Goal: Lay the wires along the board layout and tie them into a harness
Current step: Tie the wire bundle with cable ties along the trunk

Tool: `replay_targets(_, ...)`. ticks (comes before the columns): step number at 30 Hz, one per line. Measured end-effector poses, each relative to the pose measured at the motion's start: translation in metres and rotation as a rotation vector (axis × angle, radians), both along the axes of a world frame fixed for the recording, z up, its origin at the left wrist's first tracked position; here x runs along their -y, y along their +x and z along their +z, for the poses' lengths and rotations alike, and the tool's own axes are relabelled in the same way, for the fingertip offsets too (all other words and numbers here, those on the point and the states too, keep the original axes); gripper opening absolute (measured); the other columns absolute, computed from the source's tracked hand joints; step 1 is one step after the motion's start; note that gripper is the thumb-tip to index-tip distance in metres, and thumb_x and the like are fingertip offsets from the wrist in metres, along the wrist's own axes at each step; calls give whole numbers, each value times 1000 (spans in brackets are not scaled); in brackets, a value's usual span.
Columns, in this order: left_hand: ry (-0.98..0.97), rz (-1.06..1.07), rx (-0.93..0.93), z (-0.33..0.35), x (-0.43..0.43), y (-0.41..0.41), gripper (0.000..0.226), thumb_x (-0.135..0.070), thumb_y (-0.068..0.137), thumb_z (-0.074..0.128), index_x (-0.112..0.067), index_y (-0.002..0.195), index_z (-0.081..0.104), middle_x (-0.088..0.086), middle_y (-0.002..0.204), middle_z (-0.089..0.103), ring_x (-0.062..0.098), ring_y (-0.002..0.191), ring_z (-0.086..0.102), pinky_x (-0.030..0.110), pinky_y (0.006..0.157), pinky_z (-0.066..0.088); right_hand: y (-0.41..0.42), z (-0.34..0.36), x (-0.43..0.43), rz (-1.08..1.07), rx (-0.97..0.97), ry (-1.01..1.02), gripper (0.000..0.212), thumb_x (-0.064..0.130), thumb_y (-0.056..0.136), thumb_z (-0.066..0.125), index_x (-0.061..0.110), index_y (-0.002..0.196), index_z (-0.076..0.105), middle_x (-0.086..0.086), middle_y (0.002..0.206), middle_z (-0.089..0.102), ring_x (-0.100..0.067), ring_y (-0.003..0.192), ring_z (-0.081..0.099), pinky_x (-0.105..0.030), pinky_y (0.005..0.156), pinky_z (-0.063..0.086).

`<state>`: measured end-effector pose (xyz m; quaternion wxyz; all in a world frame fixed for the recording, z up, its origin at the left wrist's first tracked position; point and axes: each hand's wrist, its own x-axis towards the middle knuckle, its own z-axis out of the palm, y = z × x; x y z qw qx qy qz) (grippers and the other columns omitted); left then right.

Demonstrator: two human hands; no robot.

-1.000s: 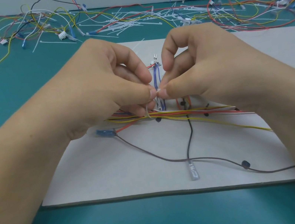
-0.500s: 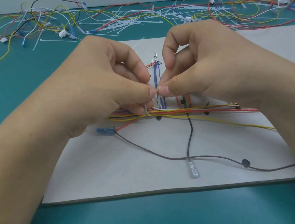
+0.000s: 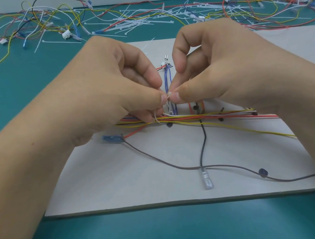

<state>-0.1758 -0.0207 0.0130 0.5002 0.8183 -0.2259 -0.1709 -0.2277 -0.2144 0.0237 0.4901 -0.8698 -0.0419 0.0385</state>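
A white layout board (image 3: pixel 120 177) lies on the teal table. Across its middle runs a bundle of red, yellow and white wires (image 3: pixel 204 116), and a short branch of blue wires (image 3: pixel 167 78) stands up from it. My left hand (image 3: pixel 110 89) and my right hand (image 3: pixel 217 71) meet over that branch, thumbs and forefingers pinching a thin white cable tie (image 3: pixel 168 98) wrapped around the blue wires. The tie's tail (image 3: pixel 157 118) hangs below my left thumb. A black wire (image 3: pixel 202 145) and a brown wire (image 3: pixel 159 160) trail toward the board's near edge.
Loose wires (image 3: pixel 32 25) and several white cable ties (image 3: pixel 136 21) are scattered along the far side of the table. More tangled wires (image 3: pixel 279 7) lie at the far right. A blue terminal (image 3: pixel 113 139) and a clear terminal (image 3: pixel 206 180) rest on the board.
Both hands stay pinched together on the tie over the blue wires. They have shifted only slightly.
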Motion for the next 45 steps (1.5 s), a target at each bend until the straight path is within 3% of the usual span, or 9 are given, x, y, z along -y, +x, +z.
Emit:
replay_targets(4,-10,0,-8,0,1,0,19,3,77,83,-10,86,71,14,72,77,33,61,75,38,58,63,0,0,0,0,10,-25,33,-5,75,80,14,84,55,0,74,78,-15,64,70,-26,62,56)
replay_targets(9,-30,-4,-27,0,1,-1,29,3,75,83,-10,96,68,13,74,78,29,59,73,32,55,60,-1,0,-1,-1,14,-42,33,-4,74,81,14,83,55,0,74,78,-14,61,67,-25,58,54)
replay_targets(12,-17,-4,-18,-1,1,-1,28,3,76,83,-13,94,69,12,75,78,33,62,74,37,58,63,-1,0,-1,-4,19,-40,34,-5,73,81,14,82,54,0,73,78,-13,59,65,-22,54,51)
replay_targets(19,-27,-10,-24,-1,2,-1,27,-8,66,81,-14,89,70,11,74,78,32,62,74,31,55,59,0,0,1,-4,17,-45,34,-4,73,81,15,82,55,-1,74,78,-16,63,68,-32,65,56)
replay_targets(23,-33,-12,-24,-1,2,-2,26,-8,67,81,-14,89,70,12,75,78,34,63,74,36,57,62,-1,1,0,6,17,-37,33,-5,73,81,15,82,55,-3,74,78,-17,60,65,-27,58,53)
replay_targets(31,-43,2,-70,1,1,-2,25,5,77,81,-8,94,68,16,74,77,28,57,73,31,56,60,0,-1,1,-12,-18,7,33,-5,74,82,12,83,55,-4,74,78,-13,53,60,-14,45,42)
replay_targets(41,-44,29,-83,2,2,-4,20,5,76,82,-6,88,69,17,73,77,32,64,77,34,58,63,0,-2,1,-1,-18,6,34,-6,77,82,14,82,54,-4,74,78,-14,52,61,-21,44,46)
replay_targets(45,-53,38,-81,2,1,-3,20,7,77,81,-6,87,70,18,72,76,34,66,77,42,62,65,0,0,1,0,-20,-7,34,-5,77,83,14,81,54,-3,73,78,-13,52,61,-22,47,48)
